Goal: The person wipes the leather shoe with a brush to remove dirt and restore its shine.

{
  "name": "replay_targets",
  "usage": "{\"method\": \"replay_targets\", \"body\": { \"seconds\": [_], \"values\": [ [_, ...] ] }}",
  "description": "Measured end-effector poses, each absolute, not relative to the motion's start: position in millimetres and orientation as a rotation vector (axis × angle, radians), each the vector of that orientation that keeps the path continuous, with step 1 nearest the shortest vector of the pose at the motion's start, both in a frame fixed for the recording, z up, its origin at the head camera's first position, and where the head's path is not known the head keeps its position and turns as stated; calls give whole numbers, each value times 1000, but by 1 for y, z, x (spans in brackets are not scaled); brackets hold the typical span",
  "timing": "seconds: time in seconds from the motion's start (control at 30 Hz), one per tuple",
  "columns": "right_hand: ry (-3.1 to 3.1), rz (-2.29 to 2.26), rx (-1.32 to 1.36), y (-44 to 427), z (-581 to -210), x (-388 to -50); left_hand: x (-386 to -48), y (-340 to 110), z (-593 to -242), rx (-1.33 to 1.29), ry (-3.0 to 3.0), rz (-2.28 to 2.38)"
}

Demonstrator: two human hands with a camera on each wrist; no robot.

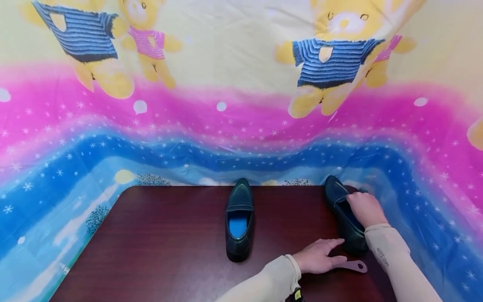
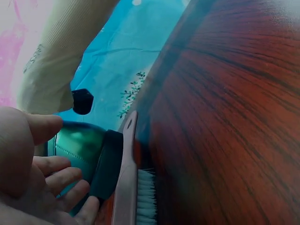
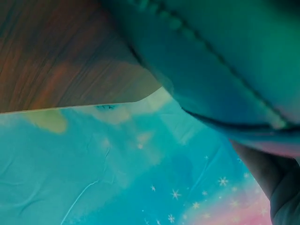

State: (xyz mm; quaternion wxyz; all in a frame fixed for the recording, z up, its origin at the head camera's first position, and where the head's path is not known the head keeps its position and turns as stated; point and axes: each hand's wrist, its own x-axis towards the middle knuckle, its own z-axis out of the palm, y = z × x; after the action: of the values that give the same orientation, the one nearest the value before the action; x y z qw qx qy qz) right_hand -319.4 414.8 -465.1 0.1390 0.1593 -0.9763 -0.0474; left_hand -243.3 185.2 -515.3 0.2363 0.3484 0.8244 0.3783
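Note:
My right hand [image 1: 366,209] grips a dark green loafer [image 1: 351,240] by its upper near the opening, at the table's right end; the fingers inside are hidden. The loafer's stitched side [image 3: 225,84] fills the upper right of the right wrist view. Beside its heel [image 2: 77,145], my left hand [image 1: 317,256] [image 2: 47,178] has loosely extended fingers, thumb apart. A brush [image 1: 355,265] [image 2: 127,173] with pale bristles lies by the heel, partly behind the left hand in the head view. Whether the left fingertips touch the heel, I cannot tell.
A second dark green loafer [image 1: 241,199] with a blue insole stands mid-table, toe toward the back. The brown table [image 1: 158,243] meets a hanging patterned cloth [image 1: 211,126] at its back and sides. My right sleeve [image 2: 70,56] passes above the loafer.

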Motion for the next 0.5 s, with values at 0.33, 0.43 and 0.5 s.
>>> {"method": "replay_targets", "body": {
  "seconds": [0.33, 0.43, 0.5],
  "values": [
    [-2844, -24, 433, 413, -469, -317, -233, 196, -520, 1089, 2458, 839],
    [-2842, -21, 427, 413, -470, -317, -230, 198, -522, 1086, 2497, 792],
    [-2830, -14, 422, 413, -470, -317, -230, 199, -522, 1078, 2505, 783]
  ]
}}
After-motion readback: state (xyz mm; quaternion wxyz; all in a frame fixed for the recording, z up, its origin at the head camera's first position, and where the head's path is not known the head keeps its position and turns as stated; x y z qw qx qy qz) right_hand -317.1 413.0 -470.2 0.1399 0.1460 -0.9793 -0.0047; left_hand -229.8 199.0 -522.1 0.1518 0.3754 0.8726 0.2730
